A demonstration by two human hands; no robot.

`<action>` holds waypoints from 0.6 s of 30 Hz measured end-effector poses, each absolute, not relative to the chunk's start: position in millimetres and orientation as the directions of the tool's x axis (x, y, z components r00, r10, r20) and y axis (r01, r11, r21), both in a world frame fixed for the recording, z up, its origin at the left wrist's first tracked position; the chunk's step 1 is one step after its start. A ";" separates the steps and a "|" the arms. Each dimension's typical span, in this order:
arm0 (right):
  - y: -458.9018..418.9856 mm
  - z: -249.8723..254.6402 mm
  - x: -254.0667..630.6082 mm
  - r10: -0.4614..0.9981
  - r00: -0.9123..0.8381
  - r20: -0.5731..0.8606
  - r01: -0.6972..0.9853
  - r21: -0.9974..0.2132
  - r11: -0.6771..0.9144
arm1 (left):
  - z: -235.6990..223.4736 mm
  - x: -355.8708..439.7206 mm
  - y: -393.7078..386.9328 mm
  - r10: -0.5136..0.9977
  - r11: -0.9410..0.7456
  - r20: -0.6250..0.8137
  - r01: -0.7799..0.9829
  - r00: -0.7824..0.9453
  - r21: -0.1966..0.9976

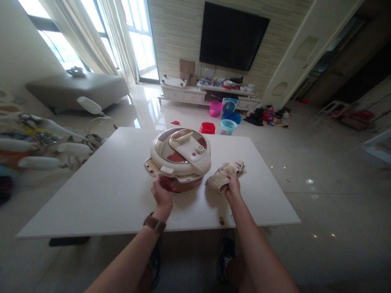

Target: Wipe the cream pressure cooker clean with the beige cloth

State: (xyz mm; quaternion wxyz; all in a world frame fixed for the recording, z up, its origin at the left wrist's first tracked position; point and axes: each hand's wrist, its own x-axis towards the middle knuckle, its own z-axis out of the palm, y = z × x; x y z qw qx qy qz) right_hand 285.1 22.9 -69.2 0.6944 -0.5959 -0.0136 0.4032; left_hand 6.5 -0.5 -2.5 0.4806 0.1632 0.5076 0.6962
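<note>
A cream and brown electric pressure cooker [191,165] stands on the white table [122,203], its lid on and a brown-topped handle across it. My left hand [162,194], with a watch [154,223] at the wrist, is at the cooker's lower front left. Its fingers curl against the body under the rim, partly hidden, beside a dark reddish patch that may be a reflection. Just right of the cooker, my right hand [233,187] grips a bunched beige cloth [224,177] with dark print. The cloth is close to the tabletop.
A small yellow and black item [221,221] lies near the table's front edge. Beyond the table are a red stool [207,127], a light-blue basket [228,127] and a pink bin [215,108]. White-padded equipment [42,162] stands at the left; a television [233,36] hangs behind.
</note>
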 end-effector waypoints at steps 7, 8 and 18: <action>23.5 -68.2 279.2 0.548 0.687 -0.477 -0.549 -0.835 -0.038 | -3.5 43.8 -23.4 0.973 0.118 -0.175 -0.329 -0.151 0.937; 23.5 -67.9 278.2 0.549 0.685 -0.479 -0.551 -0.834 -0.040 | -1.9 44.7 -22.8 0.973 0.135 -0.187 -0.320 -0.136 0.938; 22.6 -63.2 280.8 0.564 0.665 -0.489 -0.576 -0.817 -0.029 | 8.2 42.5 -26.1 0.965 0.222 -0.257 -0.367 -0.049 0.903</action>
